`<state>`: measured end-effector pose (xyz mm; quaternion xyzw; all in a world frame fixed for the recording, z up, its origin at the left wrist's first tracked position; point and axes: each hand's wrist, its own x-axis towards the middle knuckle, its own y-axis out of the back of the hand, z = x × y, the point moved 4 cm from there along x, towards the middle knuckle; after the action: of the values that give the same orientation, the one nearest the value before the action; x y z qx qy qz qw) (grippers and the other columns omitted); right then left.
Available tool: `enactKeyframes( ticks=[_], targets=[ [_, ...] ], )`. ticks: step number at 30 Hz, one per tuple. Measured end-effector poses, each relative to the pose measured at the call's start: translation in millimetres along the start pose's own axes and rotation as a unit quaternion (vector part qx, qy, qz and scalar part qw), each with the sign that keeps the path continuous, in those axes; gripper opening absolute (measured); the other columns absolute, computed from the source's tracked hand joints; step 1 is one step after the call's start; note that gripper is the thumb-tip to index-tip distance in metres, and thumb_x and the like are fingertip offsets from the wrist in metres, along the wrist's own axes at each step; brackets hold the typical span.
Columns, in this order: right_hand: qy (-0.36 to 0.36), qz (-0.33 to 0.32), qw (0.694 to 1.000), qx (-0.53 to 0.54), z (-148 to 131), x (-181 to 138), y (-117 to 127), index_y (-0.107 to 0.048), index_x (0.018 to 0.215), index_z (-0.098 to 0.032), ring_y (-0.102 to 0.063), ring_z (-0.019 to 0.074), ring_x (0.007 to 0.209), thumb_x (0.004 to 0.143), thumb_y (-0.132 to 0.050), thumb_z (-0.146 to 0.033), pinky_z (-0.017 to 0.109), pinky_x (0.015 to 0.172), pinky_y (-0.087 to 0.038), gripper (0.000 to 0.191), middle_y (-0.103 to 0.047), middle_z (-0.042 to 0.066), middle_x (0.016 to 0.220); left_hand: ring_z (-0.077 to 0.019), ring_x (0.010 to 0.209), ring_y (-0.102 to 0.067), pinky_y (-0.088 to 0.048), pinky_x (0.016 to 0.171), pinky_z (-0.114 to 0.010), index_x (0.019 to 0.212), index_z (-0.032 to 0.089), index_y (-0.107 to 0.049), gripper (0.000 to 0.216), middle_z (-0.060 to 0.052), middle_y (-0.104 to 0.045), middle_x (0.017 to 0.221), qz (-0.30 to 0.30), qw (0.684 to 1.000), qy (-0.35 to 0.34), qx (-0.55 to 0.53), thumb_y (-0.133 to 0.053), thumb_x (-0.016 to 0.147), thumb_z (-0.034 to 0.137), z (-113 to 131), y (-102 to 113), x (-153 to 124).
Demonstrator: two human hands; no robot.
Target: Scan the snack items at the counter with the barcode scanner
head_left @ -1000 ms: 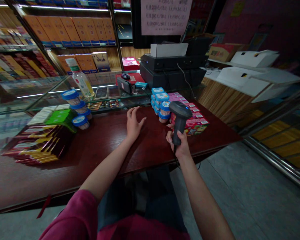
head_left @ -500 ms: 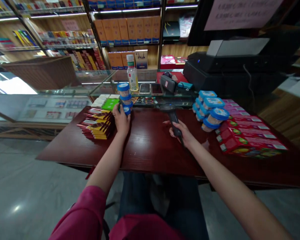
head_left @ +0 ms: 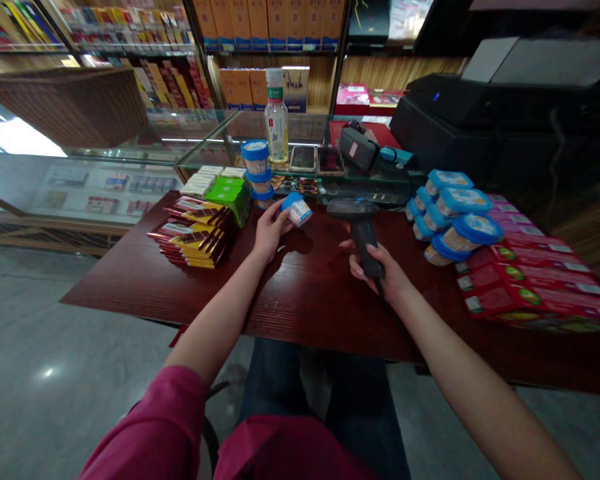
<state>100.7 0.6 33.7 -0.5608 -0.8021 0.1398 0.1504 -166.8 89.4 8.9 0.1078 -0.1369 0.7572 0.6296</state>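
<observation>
My left hand (head_left: 269,230) is closed around a small blue-lidded cup (head_left: 297,209), tilted on its side with its barcode label facing right, just above the dark red table (head_left: 305,300). My right hand (head_left: 380,267) grips the handle of a dark handheld barcode scanner (head_left: 359,220), whose head points toward the cup a short way to its left. A stack of two more blue-lidded cups (head_left: 257,167) stands behind my left hand.
Stacked chocolate bars (head_left: 195,230) and green boxes (head_left: 227,193) lie at the table's left. More blue-lidded cups (head_left: 453,213) and red packs (head_left: 525,273) fill the right. Behind are a glass counter (head_left: 205,150) with a bottle (head_left: 277,120) and phones, a black till machine (head_left: 480,120), and shelves.
My left hand went to the cup stack on the left, took one cup and brought it right, tilted. My right hand kept the scanner, now aimed at the cup. The view turned left.
</observation>
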Motion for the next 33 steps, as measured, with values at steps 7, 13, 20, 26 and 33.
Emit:
enactKeyframes(
  ticks=[7, 13, 20, 26, 33],
  targets=[
    [-0.015, -0.042, 0.999, -0.017, 4.0, -5.8, -8.1, -0.069, 0.121, -0.024, -0.053, 0.0102, 0.051, 0.086, -0.076, -0.041, 0.024, 0.036, -0.036, 0.040, -0.076, 0.009, 0.114, -0.0261, 0.115, -0.074, -0.062, 0.102, -0.044, 0.129, 0.022, -0.074, 0.040, -0.009, -0.077, 0.128, -0.027, 0.999, 0.018, -0.034, -0.077, 0.091, 0.035, -11.9, -15.8, -3.0],
    [-0.017, -0.043, 0.998, -0.041, 4.6, -5.4, -9.5, -0.068, 0.122, -0.022, -0.056, 0.0103, 0.050, 0.086, -0.078, -0.038, 0.022, 0.034, -0.037, 0.041, -0.077, 0.009, 0.111, -0.0257, 0.120, -0.073, -0.054, 0.113, -0.044, 0.120, 0.023, -0.080, 0.032, -0.008, -0.079, 0.126, 0.010, 0.991, -0.100, 0.092, -0.078, 0.087, 0.024, 1.1, -9.7, -4.4],
    [-0.015, -0.049, 0.997, -0.065, 5.1, -5.4, -8.9, -0.066, 0.135, -0.023, -0.056, 0.0100, 0.051, 0.090, -0.074, -0.041, 0.023, 0.036, -0.039, 0.049, -0.077, 0.011, 0.116, -0.0255, 0.121, -0.073, -0.055, 0.115, -0.045, 0.120, 0.021, -0.081, 0.032, -0.007, -0.079, 0.127, 0.026, 0.993, -0.064, 0.094, -0.073, 0.089, 0.022, 2.4, -9.9, -7.9],
    [-0.016, -0.040, 0.997, -0.066, 8.3, -4.9, -3.0, -0.067, 0.126, -0.023, -0.056, 0.0107, 0.049, 0.089, -0.074, -0.044, 0.024, 0.036, -0.039, 0.043, -0.078, 0.011, 0.116, -0.0286, 0.130, -0.070, -0.052, 0.117, -0.046, 0.131, 0.024, -0.077, 0.042, -0.005, -0.077, 0.133, 0.008, 0.996, -0.041, 0.080, -0.075, 0.089, 0.024, 3.3, -9.7, -7.0],
    [0.053, 0.038, 0.997, -0.043, -10.0, -8.1, 7.0, -0.068, 0.107, -0.022, -0.055, 0.0084, 0.048, 0.086, -0.076, -0.043, 0.022, 0.036, -0.037, 0.031, -0.079, 0.010, 0.118, -0.0328, 0.126, -0.072, -0.056, 0.112, -0.050, 0.129, 0.023, -0.077, 0.046, -0.008, -0.080, 0.125, -0.048, 0.997, -0.023, 0.054, -0.082, 0.084, 0.029, 7.9, -12.4, -9.1]
  ],
)
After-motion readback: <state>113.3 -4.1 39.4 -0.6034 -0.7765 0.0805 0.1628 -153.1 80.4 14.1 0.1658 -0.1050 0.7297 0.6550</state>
